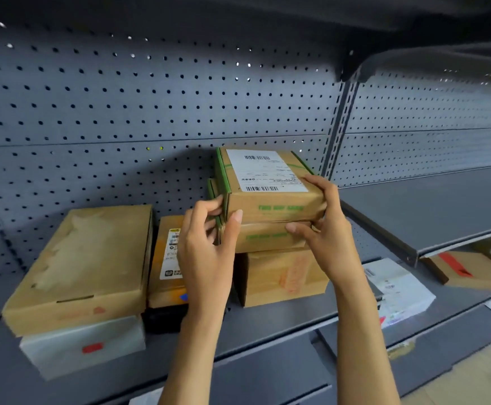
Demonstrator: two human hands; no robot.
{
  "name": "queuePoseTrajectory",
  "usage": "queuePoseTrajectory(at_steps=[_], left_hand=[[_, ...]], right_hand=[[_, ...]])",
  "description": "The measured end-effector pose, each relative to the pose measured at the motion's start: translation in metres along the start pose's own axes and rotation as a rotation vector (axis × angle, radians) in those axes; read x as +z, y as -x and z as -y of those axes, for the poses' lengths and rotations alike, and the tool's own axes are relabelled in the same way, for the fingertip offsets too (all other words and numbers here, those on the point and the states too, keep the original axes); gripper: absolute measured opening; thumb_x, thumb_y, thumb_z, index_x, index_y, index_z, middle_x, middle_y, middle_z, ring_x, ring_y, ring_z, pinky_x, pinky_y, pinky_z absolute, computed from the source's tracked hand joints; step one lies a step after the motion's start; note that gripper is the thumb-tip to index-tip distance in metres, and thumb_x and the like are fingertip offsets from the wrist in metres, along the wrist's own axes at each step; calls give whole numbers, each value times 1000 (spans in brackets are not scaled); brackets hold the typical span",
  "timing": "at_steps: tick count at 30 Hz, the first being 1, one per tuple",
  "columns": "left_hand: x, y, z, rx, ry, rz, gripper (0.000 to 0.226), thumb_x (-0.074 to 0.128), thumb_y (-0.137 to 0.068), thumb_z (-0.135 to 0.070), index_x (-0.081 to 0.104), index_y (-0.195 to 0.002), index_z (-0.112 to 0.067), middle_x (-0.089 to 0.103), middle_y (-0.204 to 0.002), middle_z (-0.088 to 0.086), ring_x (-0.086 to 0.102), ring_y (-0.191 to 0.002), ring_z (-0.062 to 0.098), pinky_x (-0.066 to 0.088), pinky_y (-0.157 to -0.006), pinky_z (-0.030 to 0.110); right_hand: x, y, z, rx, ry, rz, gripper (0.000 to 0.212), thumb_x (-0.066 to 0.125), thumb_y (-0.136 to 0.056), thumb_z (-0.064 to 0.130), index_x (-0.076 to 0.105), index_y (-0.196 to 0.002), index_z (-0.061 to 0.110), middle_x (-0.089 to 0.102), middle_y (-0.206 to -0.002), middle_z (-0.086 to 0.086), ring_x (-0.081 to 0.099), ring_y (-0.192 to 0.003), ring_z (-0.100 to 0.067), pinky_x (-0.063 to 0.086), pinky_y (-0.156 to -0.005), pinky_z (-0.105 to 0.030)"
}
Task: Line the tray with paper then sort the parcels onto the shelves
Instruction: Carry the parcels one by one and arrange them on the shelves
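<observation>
Both hands (pixel 209 244) (pixel 323 229) pinch top parcel (pixel 267 185) ends.

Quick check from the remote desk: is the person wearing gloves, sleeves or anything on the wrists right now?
No. The left hand and right hand are bare, with no gloves, rings, watch or bands showing. Both forearms are uncovered down to the frame's bottom edge; no sleeve is in view. Fingernails look short and unpainted.

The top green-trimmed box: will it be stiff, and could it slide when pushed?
The top box is probably stiff: its cardboard edges stay straight. It may slide, sitting on a similar box. Likely light: fingertips hold it.
</observation>
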State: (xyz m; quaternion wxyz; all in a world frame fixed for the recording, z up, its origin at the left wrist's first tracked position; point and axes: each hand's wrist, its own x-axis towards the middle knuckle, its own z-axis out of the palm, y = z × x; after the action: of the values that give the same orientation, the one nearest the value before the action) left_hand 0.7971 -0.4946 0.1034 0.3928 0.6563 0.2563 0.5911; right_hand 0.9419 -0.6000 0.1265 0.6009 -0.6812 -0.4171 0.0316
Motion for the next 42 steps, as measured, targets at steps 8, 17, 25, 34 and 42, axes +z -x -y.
queuePoseTrajectory(at_steps=[8, 17, 25, 34, 42], left_hand=[[-2, 8, -4, -13, -3, 15, 26, 67, -96, -23, 60, -121, -20, 62, -119, -3, 60, -111, -2, 58, -91, 24], [-25, 17, -4, -35, -13, 85, 36, 63, -98, -18, 53, -131, -26, 56, -132, -7, 57, -124, 6, 49, -106, 24], [-74, 18, -12, 32, -113, 11, 11, 64, -96, -10, 67, -91, -20, 69, -90, -13, 65, -88, 3, 48, -75, 10], [-214, 17, -22, 8, -195, -164, 15, 67, -93, -6, 68, -82, -16, 70, -81, -11, 65, -78, 4, 46, -68, 8], [-402, 33, -40, -34, -344, -370, 21, 67, -94, -11, 65, -81, -27, 68, -81, -13, 64, -82, 2, 44, -72, 6]], right_hand=[[6, 0, -11, -47, -16, 23, 100, 84, -79, 15, 23, -155, 36, 39, -157, 4, 42, -144, -18, 40, -116, -48], [23, 20, 10, -85, 62, -119, 93, 79, -85, 12, 23, -158, 23, 19, -166, -4, 13, -157, -16, 18, -126, -39], [45, 46, 69, -267, -32, -395, 12, 53, -105, 22, 64, -105, 17, 70, -98, 10, 67, -92, -8, 52, -79, -31], [163, 99, 127, -262, -137, 94, 35, 44, -109, 22, 61, -81, 10, 59, -64, -1, 55, -62, -18, 43, -60, -25], [303, 176, 203, -230, -239, 334, 32, 49, -106, 27, 63, -79, 18, 64, -65, 1, 59, -63, -7, 50, -68, -30]])
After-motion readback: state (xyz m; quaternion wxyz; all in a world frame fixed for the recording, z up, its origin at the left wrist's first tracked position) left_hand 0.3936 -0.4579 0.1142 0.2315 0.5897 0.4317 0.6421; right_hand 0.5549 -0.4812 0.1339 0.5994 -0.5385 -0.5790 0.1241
